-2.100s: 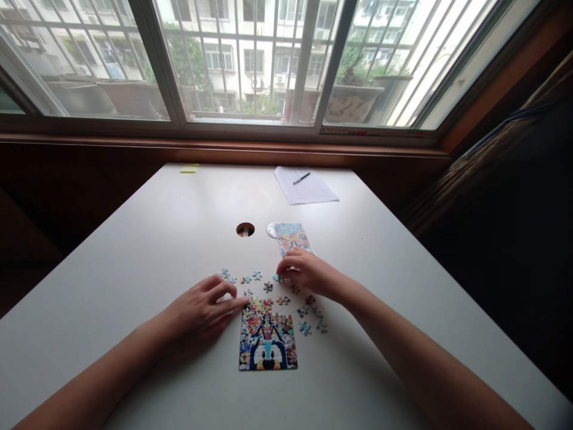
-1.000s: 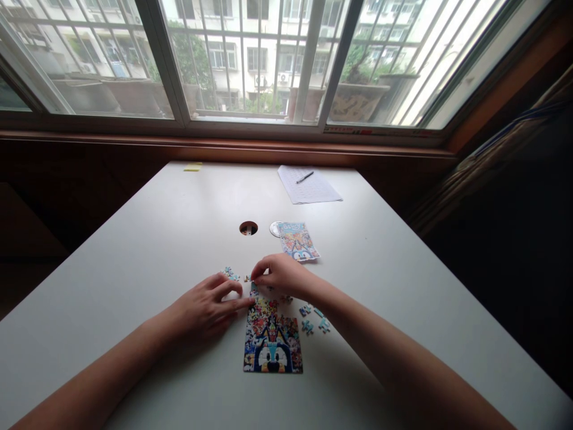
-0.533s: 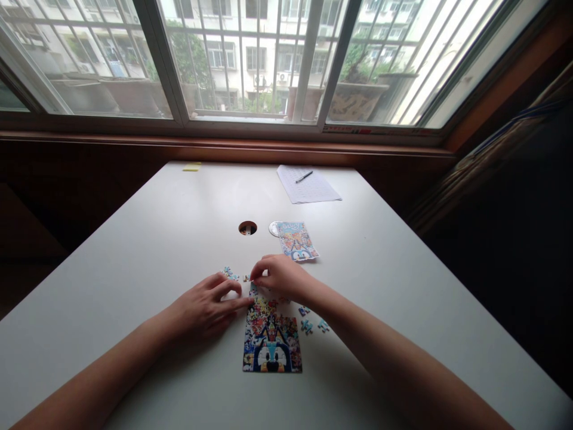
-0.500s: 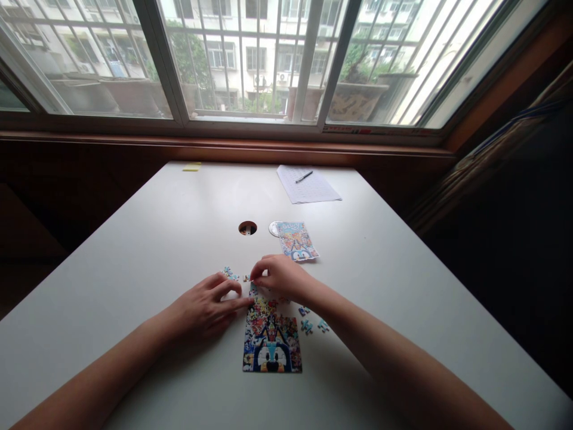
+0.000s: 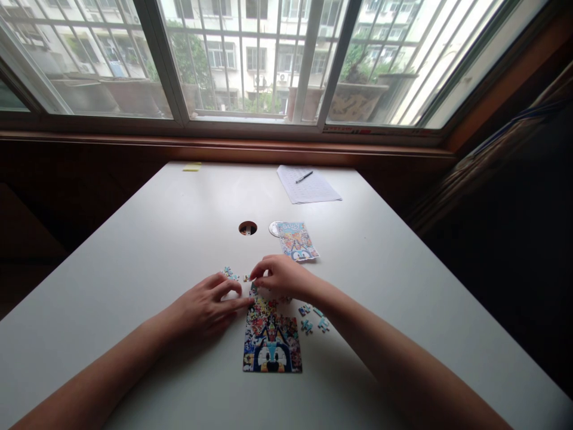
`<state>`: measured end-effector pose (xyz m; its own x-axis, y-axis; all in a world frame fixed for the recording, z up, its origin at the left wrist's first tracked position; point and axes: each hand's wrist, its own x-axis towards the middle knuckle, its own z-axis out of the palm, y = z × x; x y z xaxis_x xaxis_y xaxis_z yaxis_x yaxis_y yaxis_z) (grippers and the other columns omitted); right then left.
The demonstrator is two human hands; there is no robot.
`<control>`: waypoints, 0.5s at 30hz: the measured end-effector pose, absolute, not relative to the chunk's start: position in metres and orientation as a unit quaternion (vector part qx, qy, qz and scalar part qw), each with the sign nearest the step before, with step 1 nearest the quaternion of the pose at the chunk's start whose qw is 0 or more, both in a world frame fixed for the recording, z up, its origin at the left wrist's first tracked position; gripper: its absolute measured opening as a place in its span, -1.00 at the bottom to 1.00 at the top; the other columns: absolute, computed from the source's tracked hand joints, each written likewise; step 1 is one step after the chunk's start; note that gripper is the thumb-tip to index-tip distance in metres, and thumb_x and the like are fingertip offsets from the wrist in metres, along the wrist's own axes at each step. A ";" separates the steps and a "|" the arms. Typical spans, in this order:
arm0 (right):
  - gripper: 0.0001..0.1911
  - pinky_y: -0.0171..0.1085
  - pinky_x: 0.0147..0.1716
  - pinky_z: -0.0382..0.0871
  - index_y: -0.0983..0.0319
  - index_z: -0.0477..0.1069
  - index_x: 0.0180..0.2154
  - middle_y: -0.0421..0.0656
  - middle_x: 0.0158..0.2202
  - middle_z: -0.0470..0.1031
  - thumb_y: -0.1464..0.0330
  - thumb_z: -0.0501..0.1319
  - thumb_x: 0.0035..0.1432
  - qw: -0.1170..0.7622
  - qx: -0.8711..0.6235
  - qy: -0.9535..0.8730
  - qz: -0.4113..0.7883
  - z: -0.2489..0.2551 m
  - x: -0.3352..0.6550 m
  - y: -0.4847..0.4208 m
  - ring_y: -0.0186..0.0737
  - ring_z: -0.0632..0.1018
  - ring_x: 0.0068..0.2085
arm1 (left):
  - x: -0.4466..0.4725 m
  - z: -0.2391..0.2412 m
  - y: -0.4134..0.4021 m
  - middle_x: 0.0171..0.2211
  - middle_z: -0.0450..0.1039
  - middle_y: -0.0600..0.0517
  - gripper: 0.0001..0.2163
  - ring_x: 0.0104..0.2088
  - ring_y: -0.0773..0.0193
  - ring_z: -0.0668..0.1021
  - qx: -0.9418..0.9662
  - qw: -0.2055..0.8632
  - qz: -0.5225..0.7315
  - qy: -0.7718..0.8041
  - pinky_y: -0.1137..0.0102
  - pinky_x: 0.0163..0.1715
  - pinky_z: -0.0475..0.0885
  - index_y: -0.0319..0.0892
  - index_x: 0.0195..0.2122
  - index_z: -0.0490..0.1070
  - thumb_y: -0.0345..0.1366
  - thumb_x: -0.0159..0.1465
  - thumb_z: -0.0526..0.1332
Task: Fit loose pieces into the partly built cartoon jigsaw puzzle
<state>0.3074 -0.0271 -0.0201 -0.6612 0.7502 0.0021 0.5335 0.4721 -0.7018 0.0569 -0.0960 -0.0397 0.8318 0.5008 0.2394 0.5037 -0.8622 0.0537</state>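
Note:
A partly assembled jigsaw puzzle (image 5: 271, 340) lies on the white table, a blue cartoon dog's face at its near end. My left hand (image 5: 212, 304) rests beside it, fingers apart, the index fingertip touching the puzzle's upper left edge. At the far left corner, my right hand (image 5: 280, 278) pinches a small puzzle piece (image 5: 254, 288), partly covered by the fingers. Loose pieces (image 5: 230, 273) lie just beyond my left hand. Several other loose pieces (image 5: 323, 325) are near my right forearm, and some are partly hidden beneath my right hand.
Beyond my right hand lies a reference picture (image 5: 298, 242), overlapping a round silvery disc (image 5: 273, 229). A round hole (image 5: 248, 228) opens in the tabletop. Farther back are paper sheets (image 5: 308, 188) with a pen (image 5: 304, 177) and yellow sticky notes (image 5: 192, 167).
My right fingers have shifted slightly at the puzzle's far left corner, and the piece under them shows more. The right forearm has moved a little, uncovering another loose piece. My left hand stays put.

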 end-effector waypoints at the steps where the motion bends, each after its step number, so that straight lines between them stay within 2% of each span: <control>1: -0.79 -0.29 -0.20 0.36 0.13 0.66 -0.24 -0.17 -0.25 0.61 0.45 0.30 0.09 0.153 -0.377 -0.847 0.341 -0.019 0.308 -0.027 -0.23 0.56 -0.23 | 0.057 -0.040 -0.096 -0.01 0.37 -0.08 -0.53 -0.10 0.10 0.36 -0.957 0.006 -0.124 -0.262 0.22 -0.06 0.43 0.03 0.29 0.28 -0.38 0.36 0.18; 10: -0.78 -0.31 -0.25 0.36 0.17 0.67 -0.25 -0.13 -0.24 0.62 0.46 0.28 0.07 0.098 -0.393 -0.848 0.342 -0.009 0.311 -0.029 -0.24 0.56 -0.26 | 0.056 -0.042 -0.096 0.00 0.36 -0.08 -0.54 -0.10 0.10 0.36 -0.957 0.003 -0.116 -0.266 0.22 -0.05 0.42 0.05 0.28 0.28 -0.36 0.37 0.19; 15: -0.82 -0.32 -0.30 0.34 0.17 0.65 -0.27 -0.18 -0.28 0.65 0.43 0.28 0.08 0.101 -0.415 -0.824 0.372 -0.008 0.313 -0.028 -0.25 0.58 -0.28 | 0.055 -0.042 -0.096 -0.01 0.36 -0.08 -0.54 -0.10 0.11 0.38 -0.955 -0.007 -0.126 -0.269 0.22 -0.05 0.43 0.07 0.28 0.28 -0.35 0.37 0.19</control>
<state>0.3130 -0.0283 -0.0077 -0.6353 0.7592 -0.1416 0.6090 0.3796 -0.6964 0.0554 -0.0962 -0.0420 0.8240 0.5150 0.2361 0.5114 -0.8555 0.0809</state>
